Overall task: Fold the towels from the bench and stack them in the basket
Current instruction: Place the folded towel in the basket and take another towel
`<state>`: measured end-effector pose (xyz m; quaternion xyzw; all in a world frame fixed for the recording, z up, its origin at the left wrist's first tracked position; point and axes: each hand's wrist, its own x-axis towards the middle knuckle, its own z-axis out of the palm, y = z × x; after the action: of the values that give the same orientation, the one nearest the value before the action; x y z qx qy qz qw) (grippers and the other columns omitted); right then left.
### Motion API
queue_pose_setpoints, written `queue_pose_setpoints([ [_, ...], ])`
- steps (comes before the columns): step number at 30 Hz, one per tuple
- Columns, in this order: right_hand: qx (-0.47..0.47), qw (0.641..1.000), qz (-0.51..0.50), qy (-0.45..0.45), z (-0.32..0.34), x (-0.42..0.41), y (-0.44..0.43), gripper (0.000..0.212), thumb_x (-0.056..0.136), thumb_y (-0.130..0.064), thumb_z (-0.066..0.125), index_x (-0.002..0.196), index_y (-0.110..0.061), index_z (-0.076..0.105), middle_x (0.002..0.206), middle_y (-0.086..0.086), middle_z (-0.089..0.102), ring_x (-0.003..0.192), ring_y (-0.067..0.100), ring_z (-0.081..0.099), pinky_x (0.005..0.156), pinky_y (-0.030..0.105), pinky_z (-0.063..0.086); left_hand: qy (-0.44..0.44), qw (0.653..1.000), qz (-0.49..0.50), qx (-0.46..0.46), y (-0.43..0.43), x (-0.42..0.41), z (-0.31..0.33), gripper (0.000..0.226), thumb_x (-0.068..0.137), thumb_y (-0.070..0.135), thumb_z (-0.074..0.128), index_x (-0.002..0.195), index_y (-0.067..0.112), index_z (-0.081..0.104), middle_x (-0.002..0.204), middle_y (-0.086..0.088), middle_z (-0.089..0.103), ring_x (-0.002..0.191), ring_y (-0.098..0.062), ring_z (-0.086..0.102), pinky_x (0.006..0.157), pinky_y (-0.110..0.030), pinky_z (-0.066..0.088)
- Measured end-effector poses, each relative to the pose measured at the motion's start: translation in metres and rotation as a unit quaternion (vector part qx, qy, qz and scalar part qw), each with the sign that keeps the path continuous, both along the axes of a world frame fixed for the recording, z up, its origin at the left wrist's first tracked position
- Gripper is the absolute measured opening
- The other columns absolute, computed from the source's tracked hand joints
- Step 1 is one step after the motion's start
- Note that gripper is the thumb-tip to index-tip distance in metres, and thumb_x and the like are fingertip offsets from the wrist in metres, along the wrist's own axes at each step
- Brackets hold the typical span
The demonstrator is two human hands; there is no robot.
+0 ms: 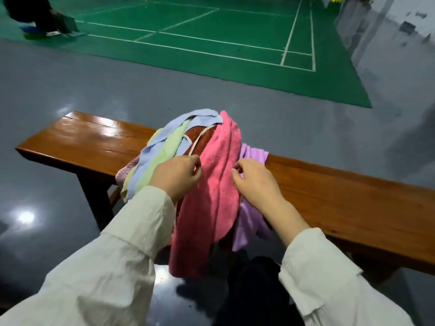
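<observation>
A heap of towels lies across the middle of a glossy wooden bench. A long pink towel drapes over the heap and hangs off the front edge. Under it lie a light blue towel, a pale green towel, a dark red towel with white trim and a lilac towel. My left hand pinches the pink towel's left edge. My right hand grips its right edge, over the lilac towel. No basket is in view.
The bench runs from the left to the right edge, on a shiny grey floor. Beyond it lies a green court with white lines. A person in dark clothes crouches at the far left.
</observation>
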<state>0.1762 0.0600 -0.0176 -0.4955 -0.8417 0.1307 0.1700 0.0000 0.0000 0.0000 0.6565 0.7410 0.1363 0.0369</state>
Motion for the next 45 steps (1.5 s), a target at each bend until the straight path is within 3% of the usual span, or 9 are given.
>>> queue_pose_setpoints([
  [15, -0.085, 0.995, 0.005, 0.044, -0.046, -0.045, 0.050, 0.022, 0.094, -0.021, 0.049, 0.107, -0.004, 0.051, 0.110, 0.018, 0.054, 0.105, 0.034, 0.051, 0.090, 0.039, 0.034, 0.028, 0.996, 0.026, 0.082, 0.041, -0.002, -0.055, 0.036, 0.089, 0.045, 0.035, 0.092, 0.017, 0.058, 0.083, -0.009, 0.058, 0.080, -0.033, 0.058, 0.064, -0.040, 0.043],
  [20, -0.211, 0.967, -0.121, 0.073, -0.067, -0.035, 0.059, 0.062, 0.092, -0.051, 0.052, 0.127, 0.000, 0.047, 0.131, 0.022, 0.048, 0.121, 0.034, 0.047, 0.097, 0.039, 0.037, -0.013, 0.991, 0.032, 0.126, 0.039, 0.000, -0.055, 0.031, 0.086, 0.035, 0.047, 0.080, 0.012, 0.067, 0.087, -0.011, 0.054, 0.076, -0.032, 0.054, 0.063, -0.040, 0.047],
  [24, -0.247, 0.954, -0.106, 0.130, -0.070, -0.023, 0.062, 0.043, 0.094, -0.038, 0.056, 0.060, -0.015, 0.044, 0.066, 0.009, 0.055, 0.073, 0.024, 0.047, 0.063, 0.035, 0.028, -0.035, 0.976, 0.042, 0.210, 0.034, 0.015, -0.040, 0.015, 0.084, 0.020, 0.063, 0.081, 0.008, 0.071, 0.089, -0.011, 0.059, 0.081, -0.032, 0.055, 0.070, -0.037, 0.044],
  [29, -0.176, 0.939, -0.131, 0.264, -0.047, -0.010, 0.055, 0.047, 0.091, -0.025, 0.063, 0.055, -0.016, 0.033, 0.050, 0.000, 0.031, 0.057, 0.018, 0.030, 0.058, 0.035, 0.022, -0.262, 0.937, 0.130, 0.189, 0.028, 0.055, -0.005, 0.012, 0.102, 0.019, 0.037, 0.096, 0.009, 0.041, 0.094, -0.022, 0.060, 0.088, -0.039, 0.056, 0.072, -0.041, 0.030],
  [32, -0.226, 0.860, -0.169, 0.426, -0.035, 0.000, 0.052, 0.041, 0.092, -0.022, 0.061, 0.056, -0.015, 0.043, 0.058, 0.000, 0.043, 0.058, 0.011, 0.037, 0.055, 0.026, 0.031, -0.383, 0.891, 0.199, 0.143, 0.030, 0.073, 0.003, 0.020, 0.102, 0.032, 0.036, 0.100, 0.011, 0.037, 0.090, -0.011, 0.057, 0.091, -0.032, 0.056, 0.069, -0.035, 0.030],
  [35, -0.348, 0.636, -0.194, 0.661, -0.028, 0.018, 0.053, 0.029, 0.093, -0.028, 0.058, 0.103, -0.002, 0.067, 0.114, 0.014, 0.066, 0.107, 0.021, 0.063, 0.097, 0.040, 0.049, -0.507, 0.832, 0.224, 0.035, 0.034, 0.086, 0.003, 0.058, 0.087, 0.056, 0.057, 0.109, 0.004, 0.050, 0.100, -0.005, 0.060, 0.088, -0.024, 0.059, 0.078, -0.035, 0.043],
  [37, -0.430, 0.562, -0.174, 0.685, -0.015, 0.041, 0.048, 0.027, 0.098, -0.025, 0.051, 0.104, -0.002, 0.064, 0.095, 0.012, 0.072, 0.086, 0.019, 0.070, 0.085, 0.036, 0.056, -0.536, 0.827, 0.164, -0.057, 0.032, 0.095, -0.002, 0.047, 0.077, 0.050, 0.073, 0.079, 0.004, 0.062, 0.075, -0.002, 0.064, 0.065, -0.019, 0.059, 0.060, -0.030, 0.047],
  [40, -0.479, 0.547, -0.122, 0.676, -0.002, 0.071, 0.038, 0.013, 0.096, -0.013, 0.051, 0.091, -0.007, 0.062, 0.071, 0.009, 0.071, 0.060, 0.017, 0.069, 0.062, 0.033, 0.058, -0.541, 0.832, 0.079, -0.098, 0.031, 0.118, -0.013, 0.018, 0.086, 0.018, 0.069, 0.072, 0.007, 0.066, 0.061, 0.001, 0.063, 0.058, -0.008, 0.055, 0.059, -0.021, 0.045],
  [45, -0.513, 0.564, -0.124, 0.635, 0.010, 0.119, 0.030, 0.018, 0.088, 0.001, 0.054, 0.104, -0.002, 0.062, 0.089, 0.016, 0.069, 0.068, 0.022, 0.069, 0.067, 0.033, 0.059, -0.468, 0.881, -0.008, 0.068, 0.037, 0.157, -0.004, 0.021, 0.100, 0.014, 0.046, 0.080, 0.019, 0.045, 0.071, 0.011, 0.042, 0.059, 0.008, 0.039, 0.067, -0.016, 0.034],
])
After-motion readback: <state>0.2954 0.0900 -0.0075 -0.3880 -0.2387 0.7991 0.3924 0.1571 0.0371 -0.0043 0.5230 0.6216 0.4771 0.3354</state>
